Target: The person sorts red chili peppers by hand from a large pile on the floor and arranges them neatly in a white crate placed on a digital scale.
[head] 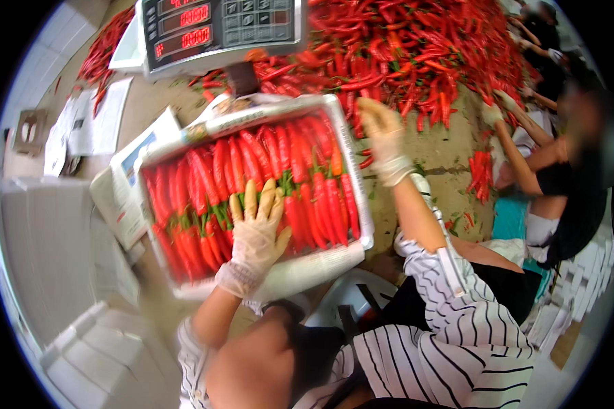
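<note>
A white foam box [366,204] lined with paper holds two rows of red chili peppers [256,158], their green stems meeting along the middle. My left hand [258,230], in a pale glove, lies spread over the lower row near the centre and grips nothing visible. To the right of the box's upper corner, my right hand [384,133], gloved too, is raised and blurred; whether anything is between its fingers is unclear. Behind the box stands a digital scale display [220,30] with lit red digits.
A large heap of red chilies [419,46] spreads behind the scale display. Co-workers [568,153] sit along the right, one with gloved hands at the heap. White foam boxes [46,245] stand at left, near newspapers [97,122]. A small chili bunch [481,176] lies at right.
</note>
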A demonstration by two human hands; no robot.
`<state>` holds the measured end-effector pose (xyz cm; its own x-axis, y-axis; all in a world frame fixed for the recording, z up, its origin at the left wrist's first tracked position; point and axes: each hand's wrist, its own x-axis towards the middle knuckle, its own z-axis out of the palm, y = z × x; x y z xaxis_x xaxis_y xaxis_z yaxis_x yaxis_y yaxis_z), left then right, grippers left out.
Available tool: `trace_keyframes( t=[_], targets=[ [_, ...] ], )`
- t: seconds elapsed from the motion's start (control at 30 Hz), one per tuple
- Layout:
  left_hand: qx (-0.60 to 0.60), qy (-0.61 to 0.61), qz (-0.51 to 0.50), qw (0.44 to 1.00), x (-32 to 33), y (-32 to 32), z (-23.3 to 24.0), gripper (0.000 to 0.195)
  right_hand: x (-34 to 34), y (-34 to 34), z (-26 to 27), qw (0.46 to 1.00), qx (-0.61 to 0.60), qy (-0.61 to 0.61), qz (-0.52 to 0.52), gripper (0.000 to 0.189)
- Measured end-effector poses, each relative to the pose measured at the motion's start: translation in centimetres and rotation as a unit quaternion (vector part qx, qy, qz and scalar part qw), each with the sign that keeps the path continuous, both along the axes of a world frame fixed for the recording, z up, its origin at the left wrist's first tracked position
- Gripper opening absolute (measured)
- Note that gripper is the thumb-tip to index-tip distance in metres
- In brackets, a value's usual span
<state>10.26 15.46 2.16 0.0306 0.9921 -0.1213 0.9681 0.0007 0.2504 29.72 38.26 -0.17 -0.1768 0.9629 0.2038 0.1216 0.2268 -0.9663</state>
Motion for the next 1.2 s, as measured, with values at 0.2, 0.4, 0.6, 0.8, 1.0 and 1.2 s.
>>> trace_keyframes(
  t=[0.2, 0.4, 0.6, 0.8, 1.0, 1.2],
  targets=[
    [0.137, -0.120, 0.105, 0.978, -1.7, -3.1, 1.1, 0.074, 2.1, -4.7, 0.7, 0.989, -0.141, 0.036, -0.008, 0.021],
    [0.075, -0.093, 0.132, 0.984, 0.8, -4.3, 0.5, 0.072, -5.7, -10.5, 3.6, 0.822, 0.246, -0.326, 0.396, 0.019],
    [0.033, -0.063, 0.145, 0.987, 1.5, -3.3, -0.8, 0.065, -7.8, -10.7, 4.5, 0.611, 0.236, -0.592, 0.470, 0.029],
    [0.089, -0.123, 0.150, 0.977, 0.8, -4.8, -2.6, 0.066, -11.2, -10.1, 5.5, 0.489, 0.197, -0.655, 0.541, 0.028],
    [0.287, -0.276, 0.170, 0.902, 0.0, -5.6, -1.2, 0.046, -10.7, -4.8, 7.0, 0.571, 0.226, -0.462, 0.640, 0.011],
    [0.206, -0.137, 0.087, 0.965, -0.4, -6.0, -0.7, 0.051, -9.6, 0.2, 11.8, 0.633, 0.175, -0.388, 0.647, 0.018]
  ],
)
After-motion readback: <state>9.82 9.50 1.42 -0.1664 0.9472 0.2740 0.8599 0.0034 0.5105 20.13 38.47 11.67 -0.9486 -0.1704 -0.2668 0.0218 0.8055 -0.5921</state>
